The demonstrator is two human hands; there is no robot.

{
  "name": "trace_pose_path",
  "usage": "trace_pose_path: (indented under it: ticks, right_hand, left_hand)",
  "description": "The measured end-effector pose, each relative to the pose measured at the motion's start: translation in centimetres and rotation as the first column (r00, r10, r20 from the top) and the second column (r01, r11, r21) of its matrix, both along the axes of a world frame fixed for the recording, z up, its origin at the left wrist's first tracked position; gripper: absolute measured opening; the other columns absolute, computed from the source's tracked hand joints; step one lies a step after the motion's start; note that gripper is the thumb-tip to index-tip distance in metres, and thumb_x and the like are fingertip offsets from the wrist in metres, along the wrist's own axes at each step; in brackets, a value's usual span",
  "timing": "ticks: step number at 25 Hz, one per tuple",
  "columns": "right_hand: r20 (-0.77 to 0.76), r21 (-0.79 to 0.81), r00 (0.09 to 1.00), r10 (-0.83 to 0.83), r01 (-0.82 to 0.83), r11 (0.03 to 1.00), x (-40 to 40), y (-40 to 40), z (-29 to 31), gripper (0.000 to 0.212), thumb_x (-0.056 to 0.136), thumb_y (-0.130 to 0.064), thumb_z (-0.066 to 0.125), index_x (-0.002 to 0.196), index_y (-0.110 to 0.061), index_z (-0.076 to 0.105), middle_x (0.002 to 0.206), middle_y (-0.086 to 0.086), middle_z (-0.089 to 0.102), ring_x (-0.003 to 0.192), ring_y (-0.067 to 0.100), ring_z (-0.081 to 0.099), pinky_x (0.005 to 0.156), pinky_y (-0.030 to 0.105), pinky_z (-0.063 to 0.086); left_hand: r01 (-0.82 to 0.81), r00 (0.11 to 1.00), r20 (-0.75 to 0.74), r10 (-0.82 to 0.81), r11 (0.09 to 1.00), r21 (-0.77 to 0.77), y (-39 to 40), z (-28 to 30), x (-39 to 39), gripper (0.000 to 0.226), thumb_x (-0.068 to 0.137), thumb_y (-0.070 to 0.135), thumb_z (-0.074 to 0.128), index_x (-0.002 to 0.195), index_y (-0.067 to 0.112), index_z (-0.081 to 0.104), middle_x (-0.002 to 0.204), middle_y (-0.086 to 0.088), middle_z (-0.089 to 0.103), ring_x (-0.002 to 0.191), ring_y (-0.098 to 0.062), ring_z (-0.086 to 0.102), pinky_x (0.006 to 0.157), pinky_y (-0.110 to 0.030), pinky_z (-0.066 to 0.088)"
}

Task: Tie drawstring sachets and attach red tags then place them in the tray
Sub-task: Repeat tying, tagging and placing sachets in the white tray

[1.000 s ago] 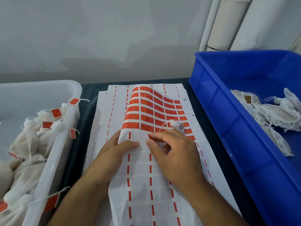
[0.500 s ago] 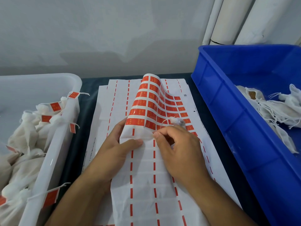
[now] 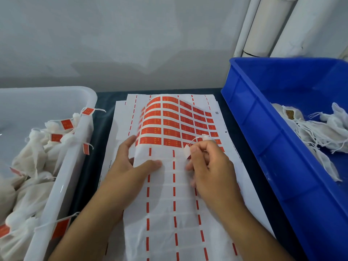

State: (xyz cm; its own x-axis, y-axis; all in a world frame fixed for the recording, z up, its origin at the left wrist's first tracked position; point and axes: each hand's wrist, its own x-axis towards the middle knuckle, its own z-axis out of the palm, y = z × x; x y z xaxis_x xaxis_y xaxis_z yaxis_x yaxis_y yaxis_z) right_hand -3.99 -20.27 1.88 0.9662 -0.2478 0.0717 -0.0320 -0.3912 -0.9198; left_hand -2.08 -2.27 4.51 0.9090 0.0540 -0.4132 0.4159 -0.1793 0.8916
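A blue bin (image 3: 278,147) stood along the right edge of the dark counter (image 3: 105,104), with untied white sachets (image 3: 320,132) and their loose strings heaped against its far side. A white tray (image 3: 62,178) filled the left edge, packed with tied sachets (image 3: 30,166) carrying red tags (image 3: 67,124), several tags hanging over its rim. Between the two lay the label sheet (image 3: 169,204), reaching from the near edge toward the far edge; its near part was already stripped to white backing with red dashes, while the far part, bowed up off the counter, held rows of red labels (image 3: 165,122). The left hand (image 3: 131,166) gripped the sheet's lifted left edge, thumb on top and fingers curled beneath. The right hand (image 3: 209,170) rested on the sheet just beside it, its thumb and forefinger pinching a peeled tag (image 3: 187,152) that showed its white back. A thin white string (image 3: 195,138) looped from that hand to a small knotted end above the knuckles.
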Motion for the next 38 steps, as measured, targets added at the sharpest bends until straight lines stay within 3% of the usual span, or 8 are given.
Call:
trace_pose_path:
  ticks: [3, 7, 15, 20, 25, 27, 32, 38]
  right_hand:
    - [0.008, 0.136, 1.000, 0.017, -0.018, 0.990, 0.0, 0.2, 0.4, 0.021, 0.102, -0.048, 0.051, 0.099, -0.030, 0.063, 0.087, -0.020, 0.076, 0.062, 0.011, 0.072, 0.059, 0.019, 0.060]
    - [0.036, 0.277, 0.999, -0.035, 0.023, 0.960, 0.2, -0.4, 0.6, 0.017, 0.102, -0.035, 0.060, 0.093, -0.025, 0.070, 0.088, -0.013, 0.079, 0.055, 0.013, 0.069, 0.050, 0.015, 0.052]
    - [0.169, 0.442, 0.970, -0.174, 0.083, 0.893, 0.3, -2.0, 2.1, 0.013, 0.097, -0.034, 0.064, 0.088, -0.028, 0.070, 0.087, -0.003, 0.078, 0.057, 0.012, 0.069, 0.052, 0.016, 0.052]
    - [0.146, 0.490, 0.931, -0.335, 0.226, 0.842, 1.3, -4.3, 2.4, 0.014, 0.094, -0.021, 0.070, 0.098, -0.032, 0.063, 0.083, -0.005, 0.077, 0.058, 0.011, 0.068, 0.051, 0.016, 0.051]
    - [0.118, 0.473, 0.926, -0.358, 0.264, 0.840, 1.7, -4.1, 1.7, 0.017, 0.094, -0.020, 0.071, 0.106, -0.026, 0.061, 0.084, -0.009, 0.077, 0.057, 0.009, 0.070, 0.051, 0.013, 0.052]
    - [0.127, 0.470, 0.928, -0.351, 0.255, 0.845, 1.5, -4.0, 1.7, 0.019, 0.094, -0.019, 0.072, 0.108, -0.025, 0.061, 0.084, -0.004, 0.076, 0.058, 0.010, 0.070, 0.052, 0.014, 0.052]
    - [0.146, 0.457, 0.933, -0.330, 0.233, 0.859, 1.5, -3.7, 1.7, 0.020, 0.094, -0.018, 0.072, 0.110, -0.025, 0.061, 0.082, -0.004, 0.075, 0.058, 0.009, 0.070, 0.053, 0.014, 0.053]
    - [0.144, 0.423, 0.949, -0.280, 0.197, 0.885, 1.3, -3.6, 1.9, 0.013, 0.098, -0.022, 0.068, 0.102, -0.034, 0.063, 0.090, -0.017, 0.076, 0.065, 0.010, 0.073, 0.053, 0.013, 0.053]
  left_hand:
    - [-0.040, 0.992, 0.128, 0.011, 0.974, 0.224, 0.6, 0.2, 0.1, 0.102, 0.062, 0.064, 0.076, 0.143, 0.061, 0.014, 0.110, 0.031, 0.051, 0.085, -0.011, 0.065, 0.057, -0.029, 0.058]
    - [-0.111, 0.967, 0.253, -0.011, 0.879, 0.463, 1.3, -0.6, 0.2, 0.120, 0.057, 0.066, 0.079, 0.150, 0.055, 0.004, 0.147, 0.020, 0.038, 0.124, -0.019, 0.053, 0.096, -0.055, 0.050]
    - [-0.136, 0.956, 0.273, -0.106, 0.664, 0.735, 1.5, -1.8, 0.5, 0.112, 0.064, 0.063, 0.083, 0.147, 0.053, 0.009, 0.150, 0.000, 0.043, 0.123, -0.031, 0.059, 0.092, -0.053, 0.054]
    - [-0.139, 0.928, 0.268, -0.261, 0.425, 0.894, -0.2, -0.9, -0.7, 0.093, 0.077, 0.062, 0.073, 0.148, 0.048, 0.015, 0.162, -0.001, 0.029, 0.144, -0.031, 0.039, 0.111, -0.053, 0.038]
    - [0.198, 0.953, 0.121, -0.277, 0.874, 0.443, -6.7, 1.1, -0.4, 0.048, 0.094, 0.061, 0.052, 0.137, 0.060, 0.030, 0.091, 0.028, 0.070, 0.071, -0.003, 0.070, 0.052, -0.015, 0.052]
    - [0.226, 0.945, 0.138, -0.295, 0.898, 0.377, -8.7, 1.1, 0.3, 0.049, 0.098, 0.060, 0.045, 0.143, 0.060, 0.028, 0.114, 0.023, 0.068, 0.077, -0.004, 0.069, 0.043, -0.007, 0.042]
    - [0.194, 0.935, 0.199, -0.293, 0.894, 0.404, -10.4, -0.1, 1.9, 0.046, 0.102, 0.056, 0.042, 0.146, 0.045, 0.041, 0.144, 0.011, 0.056, 0.121, -0.012, 0.060, 0.089, -0.032, 0.054]
    - [0.032, 0.881, 0.432, -0.193, 0.935, 0.352, -9.7, -0.7, 1.8, 0.035, 0.101, 0.045, 0.053, 0.135, 0.040, 0.059, 0.137, 0.021, 0.059, 0.121, -0.002, 0.057, 0.095, -0.022, 0.048]
